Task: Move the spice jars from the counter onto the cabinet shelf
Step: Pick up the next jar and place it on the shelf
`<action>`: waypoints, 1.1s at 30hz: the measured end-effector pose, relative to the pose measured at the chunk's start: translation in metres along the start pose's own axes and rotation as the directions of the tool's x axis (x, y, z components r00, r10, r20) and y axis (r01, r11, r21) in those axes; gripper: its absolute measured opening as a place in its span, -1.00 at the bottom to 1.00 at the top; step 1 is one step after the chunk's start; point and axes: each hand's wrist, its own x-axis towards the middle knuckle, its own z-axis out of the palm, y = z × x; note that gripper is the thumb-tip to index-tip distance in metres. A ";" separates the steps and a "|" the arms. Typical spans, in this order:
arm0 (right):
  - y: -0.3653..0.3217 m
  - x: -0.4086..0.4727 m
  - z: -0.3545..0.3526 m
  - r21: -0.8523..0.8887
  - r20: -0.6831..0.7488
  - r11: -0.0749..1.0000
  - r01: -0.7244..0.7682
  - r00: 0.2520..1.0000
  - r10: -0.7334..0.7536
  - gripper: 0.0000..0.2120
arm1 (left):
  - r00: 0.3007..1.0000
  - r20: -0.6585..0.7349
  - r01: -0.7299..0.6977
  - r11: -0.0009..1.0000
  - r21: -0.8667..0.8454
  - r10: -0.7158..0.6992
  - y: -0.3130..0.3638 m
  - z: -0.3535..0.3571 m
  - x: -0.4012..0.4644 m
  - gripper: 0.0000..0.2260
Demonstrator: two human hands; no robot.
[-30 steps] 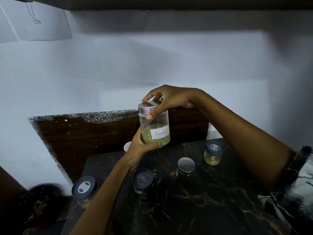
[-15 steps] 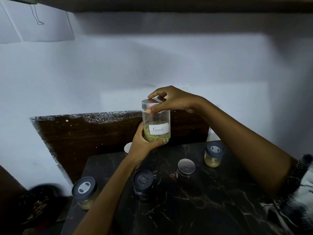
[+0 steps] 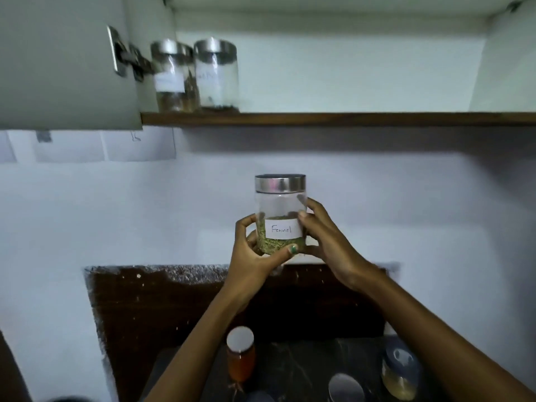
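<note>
Head view shows a clear jar labelled "Fennel" (image 3: 280,216), held upright in mid-air in front of the pale wall, below the cabinet shelf (image 3: 348,118) and above the counter (image 3: 304,369). The jar has a silver metal lid and is partly filled with green seed. The left hand (image 3: 255,253) grasps the jar's lower body from the left, its thumb wrapped across the front under the label, fingers curled round the far side. The right hand (image 3: 322,236) grasps the jar from the right, thumb tip against the label's right edge, fingers curled behind the glass. Both hands are in contact with the jar; neither touches the lid. On the shelf, at its left end, two silver-lidded jars stand upright and just beside each other: the left shelf jar (image 3: 171,76), holding brownish contents, and the right shelf jar (image 3: 216,75), nearly empty. Their labels are blurred and unreadable. An open cabinet door (image 3: 63,62) with a metal hinge hangs to the left of them. On the counter below, an orange-filled jar with a white lid (image 3: 240,355) stands behind the left forearm, a silver-lidded jar (image 3: 346,387) sits near the bottom edge, and a dark-lidded jar with pale yellow contents (image 3: 401,372) stands to its right, by the right forearm.
</note>
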 end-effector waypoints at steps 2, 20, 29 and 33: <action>-0.013 0.008 0.001 0.012 -0.058 0.996 0.088 0.995 -0.087 -0.71 | 0.998 -0.008 -0.063 0.998 0.030 0.063 0.018 0.001 0.017 -0.35; -0.124 0.134 -0.006 -0.090 -0.285 0.862 0.499 0.816 -0.502 -0.66 | 0.887 -0.207 -0.312 0.867 0.388 0.412 0.131 -0.002 0.146 -0.29; -0.109 0.164 -0.003 -0.325 -0.292 0.845 0.424 0.805 -0.517 -0.56 | 0.842 -0.361 -0.099 0.773 0.627 0.401 0.118 -0.001 0.170 -0.38; -0.103 0.169 -0.004 -0.517 -0.285 0.784 0.343 0.795 -0.535 -0.63 | 0.824 -0.377 -0.063 0.730 0.681 0.423 0.116 -0.001 0.176 -0.35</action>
